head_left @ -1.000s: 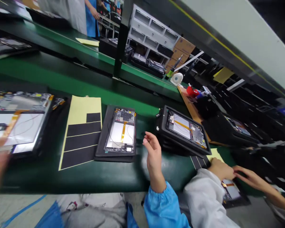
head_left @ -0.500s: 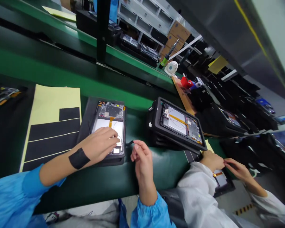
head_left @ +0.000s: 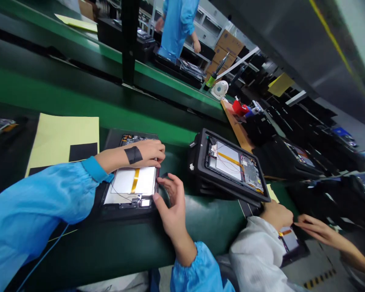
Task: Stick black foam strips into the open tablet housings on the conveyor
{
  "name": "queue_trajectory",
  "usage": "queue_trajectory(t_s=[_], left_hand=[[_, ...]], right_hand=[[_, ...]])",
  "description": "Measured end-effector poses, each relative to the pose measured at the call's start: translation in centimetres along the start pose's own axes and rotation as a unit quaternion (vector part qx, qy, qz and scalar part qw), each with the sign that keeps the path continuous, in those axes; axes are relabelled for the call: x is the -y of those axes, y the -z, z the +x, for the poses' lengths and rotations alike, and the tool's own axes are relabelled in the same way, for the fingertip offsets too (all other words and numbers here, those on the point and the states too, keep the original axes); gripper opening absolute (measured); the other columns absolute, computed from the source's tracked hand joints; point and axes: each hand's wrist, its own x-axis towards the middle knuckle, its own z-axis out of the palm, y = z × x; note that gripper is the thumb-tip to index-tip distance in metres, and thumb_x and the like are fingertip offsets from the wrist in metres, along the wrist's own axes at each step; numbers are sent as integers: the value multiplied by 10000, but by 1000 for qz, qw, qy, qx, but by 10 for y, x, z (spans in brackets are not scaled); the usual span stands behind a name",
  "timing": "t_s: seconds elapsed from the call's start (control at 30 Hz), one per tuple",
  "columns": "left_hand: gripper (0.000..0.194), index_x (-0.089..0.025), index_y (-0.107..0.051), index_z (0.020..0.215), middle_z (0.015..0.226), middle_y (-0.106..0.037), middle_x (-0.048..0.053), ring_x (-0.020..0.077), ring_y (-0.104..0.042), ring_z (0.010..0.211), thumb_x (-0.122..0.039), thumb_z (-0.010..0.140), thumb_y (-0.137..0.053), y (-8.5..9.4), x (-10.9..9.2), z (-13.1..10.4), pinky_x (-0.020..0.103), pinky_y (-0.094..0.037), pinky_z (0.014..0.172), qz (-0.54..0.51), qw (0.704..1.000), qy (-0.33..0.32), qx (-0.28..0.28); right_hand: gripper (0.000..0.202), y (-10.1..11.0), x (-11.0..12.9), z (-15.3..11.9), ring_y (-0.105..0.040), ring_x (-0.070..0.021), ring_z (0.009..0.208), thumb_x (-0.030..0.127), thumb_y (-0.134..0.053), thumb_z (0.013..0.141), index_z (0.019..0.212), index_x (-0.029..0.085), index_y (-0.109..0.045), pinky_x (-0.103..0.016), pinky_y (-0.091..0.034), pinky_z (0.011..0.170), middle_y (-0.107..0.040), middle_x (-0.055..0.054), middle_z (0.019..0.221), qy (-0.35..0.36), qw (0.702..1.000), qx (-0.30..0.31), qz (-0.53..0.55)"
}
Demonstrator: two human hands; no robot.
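An opened tablet lies in front of me, its white battery area, orange ribbon and thin wires exposed. It rests on a black foam tray. My left hand, with a black tape patch on its wrist, reaches across the circuit board and hides much of it. Its fingers are bent together at the tablet's right edge; what they grip is hidden. My right hand is at the same edge, lower down, thumb and fingers apart. A small dark piece shows beside its fingertips, too unclear to name.
Left lies a yellow sheet with black strips. Right stands a stack of black trays with another opened tablet on top. A co-worker's hands work at far right. Another person in blue stands behind the bench.
My left hand has moved up and right across the tablet. My right hand has moved to the tablet's edge, its pinch on a black strip opened. A person has appeared at the back.
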Motion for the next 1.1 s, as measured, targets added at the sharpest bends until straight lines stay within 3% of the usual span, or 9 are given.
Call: queue_trajectory(t_s=[0.13,0.27,0.4,0.53,0.67,0.83,0.97,1.1], left_hand=[[414,-202,-709,750,933,-660,26,134,-552,950,-481,909,-448,-6,11,3,263,-446,853,-26,999,22,-18],[364,-175,-716,859,1001,-663,77,174,-541,1030,-394,910,-430,-14,14,-1,320,-444,909,-23,997,47,-63],[343,-187,-723,977,1106,-674,119,208,-538,1094,-215,907,-388,-18,-1,-2,392,-420,938,-9,996,31,-82],[346,-229,-706,861,987,-716,69,172,-589,1003,-101,813,-388,-16,-22,-6,359,-441,884,-25,998,-1,-66],[327,-227,-690,735,796,-715,-17,98,-615,813,-99,734,-389,-18,-29,-9,288,-455,766,-61,998,-34,-11],[304,-243,-723,705,776,-717,-17,97,-598,771,-129,715,-441,-23,-19,-6,304,-437,720,-72,994,-74,40],[285,-227,-703,701,755,-690,-13,101,-570,761,-126,738,-439,-17,-14,-2,303,-416,697,-63,993,-86,41],[245,-204,-651,649,726,-654,-5,105,-533,734,-132,702,-422,-11,-11,-1,313,-399,679,-45,995,-81,22]], right_hand=[[591,-2,-3,-16,-586,-234,1342,228,-698,908,1428,260,-419,-426,-472,1159,-612,-124,1411,27,999,22,-18],[657,-3,-4,-23,-519,-232,1424,199,-668,923,1488,279,-342,-425,-426,1206,-526,-125,1518,34,997,65,-36],[704,-5,-5,-26,-461,-251,1469,192,-670,915,1530,275,-338,-430,-378,1235,-464,-124,1575,50,990,98,-86],[727,-5,-2,-26,-467,-269,1463,196,-683,905,1538,264,-332,-450,-370,1237,-467,-135,1569,42,992,95,-73],[667,-4,1,-24,-491,-285,1438,203,-697,898,1492,272,-403,-481,-361,1240,-495,-132,1523,58,993,88,-51],[564,-2,0,-18,-529,-281,1391,196,-693,900,1424,300,-513,-487,-412,1202,-528,-111,1463,84,993,79,-19],[487,1,2,-14,-497,-257,1401,215,-699,912,1372,325,-582,-472,-409,1195,-561,-85,1417,99,991,86,-34],[356,6,6,-8,-553,-248,1337,277,-695,937,1289,314,-657,-438,-443,1159,-564,-83,1372,64,993,101,12]])
